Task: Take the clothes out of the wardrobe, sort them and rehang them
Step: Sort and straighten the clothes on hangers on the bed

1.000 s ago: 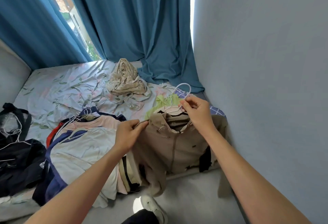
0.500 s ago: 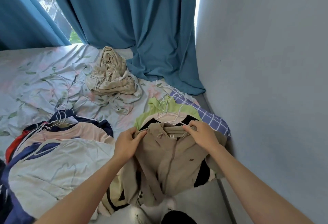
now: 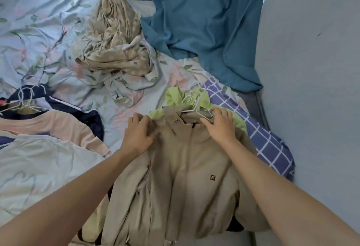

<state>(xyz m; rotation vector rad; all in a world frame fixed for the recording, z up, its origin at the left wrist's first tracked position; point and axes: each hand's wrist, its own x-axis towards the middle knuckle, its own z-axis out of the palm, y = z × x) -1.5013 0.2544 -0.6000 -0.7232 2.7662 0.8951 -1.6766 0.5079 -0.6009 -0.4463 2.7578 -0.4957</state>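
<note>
Teal curtain (image 3: 204,31) by wall (image 3: 311,70), floral bedsheet (image 3: 39,31)

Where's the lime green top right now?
In the head view, right of centre: the lime green top lies under the beige jacket, on the blue checked cloth, near the wall.
</note>
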